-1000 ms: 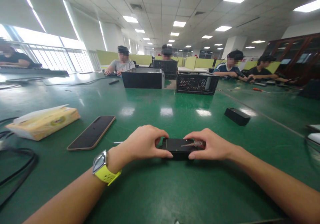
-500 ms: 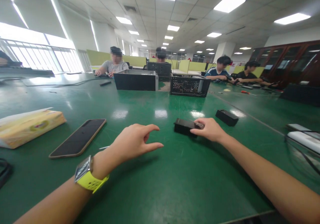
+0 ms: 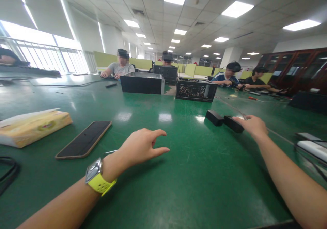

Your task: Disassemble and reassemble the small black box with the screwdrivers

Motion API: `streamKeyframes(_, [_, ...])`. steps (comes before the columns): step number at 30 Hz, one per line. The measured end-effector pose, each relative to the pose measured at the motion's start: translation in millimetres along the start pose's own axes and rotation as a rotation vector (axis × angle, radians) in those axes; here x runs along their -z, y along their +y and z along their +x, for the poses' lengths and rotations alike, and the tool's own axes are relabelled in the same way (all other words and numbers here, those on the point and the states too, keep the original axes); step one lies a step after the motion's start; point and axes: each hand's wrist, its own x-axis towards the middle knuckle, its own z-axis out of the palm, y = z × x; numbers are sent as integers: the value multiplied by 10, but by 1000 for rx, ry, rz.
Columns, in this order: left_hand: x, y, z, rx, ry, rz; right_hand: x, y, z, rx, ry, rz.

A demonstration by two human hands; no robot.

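Observation:
My left hand (image 3: 141, 145) hovers low over the green table, thumb and forefinger apart, holding nothing. A watch with a yellow-green strap (image 3: 100, 178) is on that wrist. At the right, my right hand (image 3: 254, 127) has its thumb and fingers closed at the right end of a small black box (image 3: 231, 123). Something thin and blurred shows by those fingertips, too unclear to name. A second small black box (image 3: 214, 117) lies just left of the first. Behind my left wrist a thin pale rod (image 3: 110, 151) is partly hidden.
On the left lie a phone (image 3: 84, 140) and a yellow tissue pack (image 3: 38, 127). Two black computer cases (image 3: 141, 83) (image 3: 196, 90) stand farther back. A white power strip (image 3: 313, 150) with cables is at the right edge. Several people sit at the table's far side.
The black box that was at my right hand now lies farther back and right, beside the other. My right hand has moved right to that other box. My left hand keeps its pose.

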Motion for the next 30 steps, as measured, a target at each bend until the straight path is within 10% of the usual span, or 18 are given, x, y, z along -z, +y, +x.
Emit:
streamKeyframes(9, [-25,-17,19,-18,-12,-12,-123,237,117,-29,-5,139])
streamKeyframes(17, [-39,-22,9,2,74,-32,71,-525,-573,385,-86,428])
streamKeyframes(21, [6,-4,15,-26,428,-78,23,-965,-1254,821,-442,563])
streamKeyframes(26, [201,61,-55,-179,977,-193,-20,-1128,-1721,965,-599,567])
streamKeyframes(30, [251,18,-51,-176,1108,-439,-32,-1077,-1740,1003,-678,509])
